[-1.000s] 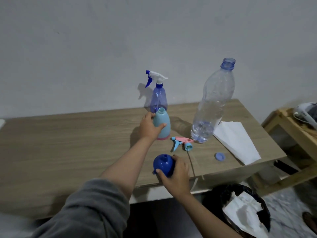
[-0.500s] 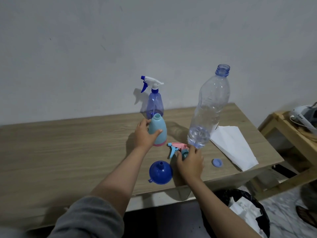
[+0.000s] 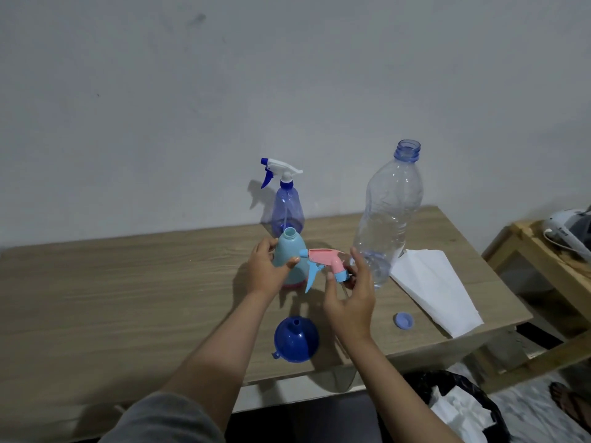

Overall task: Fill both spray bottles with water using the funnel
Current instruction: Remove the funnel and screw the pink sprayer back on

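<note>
On the table (image 3: 128,298), your left hand (image 3: 267,270) grips the open teal bottle (image 3: 289,254) while your right hand (image 3: 350,295) pinches its pink spray head (image 3: 329,262). Funnel (image 3: 296,340) lies set aside, so filling looks done; screwing on remains.

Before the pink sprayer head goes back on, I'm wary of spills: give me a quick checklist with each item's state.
1. Left hand holds the light blue bottle upright: ok.
2. Bottle neck open, unobstructed: ok.
3. Right hand has a grip on the sprayer head: ok.
4. Dip tube aligned with neck: not ok, head sits beside the bottle.
5. Bottle filled: cannot tell, it is opaque.
6. Funnel out of the way on the table: ok.
</note>
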Action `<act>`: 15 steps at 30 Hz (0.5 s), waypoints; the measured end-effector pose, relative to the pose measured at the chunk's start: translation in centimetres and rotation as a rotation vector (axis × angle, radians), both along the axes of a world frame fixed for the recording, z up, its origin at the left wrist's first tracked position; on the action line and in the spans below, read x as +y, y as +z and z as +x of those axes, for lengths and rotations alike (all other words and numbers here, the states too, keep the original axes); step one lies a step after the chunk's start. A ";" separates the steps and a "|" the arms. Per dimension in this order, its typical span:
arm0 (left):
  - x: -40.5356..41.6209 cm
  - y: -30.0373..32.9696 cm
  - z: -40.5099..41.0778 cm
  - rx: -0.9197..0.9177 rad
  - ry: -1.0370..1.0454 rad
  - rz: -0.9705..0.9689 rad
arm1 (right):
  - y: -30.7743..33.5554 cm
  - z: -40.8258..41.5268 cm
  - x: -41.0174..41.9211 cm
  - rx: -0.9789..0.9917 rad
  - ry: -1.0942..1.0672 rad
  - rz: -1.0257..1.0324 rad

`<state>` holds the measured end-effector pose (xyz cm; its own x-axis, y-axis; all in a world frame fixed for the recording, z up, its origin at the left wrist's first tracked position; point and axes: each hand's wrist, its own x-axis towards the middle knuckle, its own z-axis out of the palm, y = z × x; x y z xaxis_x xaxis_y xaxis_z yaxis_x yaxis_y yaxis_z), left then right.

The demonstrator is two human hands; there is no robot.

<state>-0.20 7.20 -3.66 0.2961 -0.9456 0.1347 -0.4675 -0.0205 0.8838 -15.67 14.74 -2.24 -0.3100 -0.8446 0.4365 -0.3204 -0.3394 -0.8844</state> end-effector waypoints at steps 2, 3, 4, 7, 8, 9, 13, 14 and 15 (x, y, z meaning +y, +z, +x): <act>0.0 -0.1 0.0 0.035 0.003 0.020 | 1.9 0.1 -0.4 0.014 0.028 -0.011; 0.0 -0.2 0.0 0.053 -0.002 0.031 | 2.8 0.1 -0.7 0.032 0.026 -0.023; 0.1 -0.1 0.1 0.060 -0.011 0.040 | 3.8 0.0 -1.0 0.041 0.021 -0.042; -0.1 -0.8 0.3 0.059 -0.010 0.029 | 6.5 -0.1 -1.5 -0.028 0.036 -0.086; -0.1 -0.7 0.2 0.044 -0.005 0.035 | 7.3 -0.2 -1.7 -0.050 0.032 -0.091; -0.1 -0.5 0.1 0.041 0.000 0.040 | 8.1 -0.2 -2.0 -0.070 0.027 -0.094; 0.1 0.4 -0.1 0.075 0.000 0.080 | 11.6 -0.4 -3.4 -0.206 0.028 -0.094; 0.2 0.5 -0.1 0.069 -0.006 0.086 | 12.5 -0.3 -3.8 -0.236 0.033 -0.107; 0.1 0.3 0.0 0.066 -0.008 0.082 | 13.4 -0.2 -4.2 -0.252 0.040 -0.123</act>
<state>-0.21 7.29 -3.33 0.2947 -0.9549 0.0375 -0.4086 -0.0904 0.9082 -15.87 10.53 11.14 -0.3893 -0.8038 0.4498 -0.0799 -0.4570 -0.8859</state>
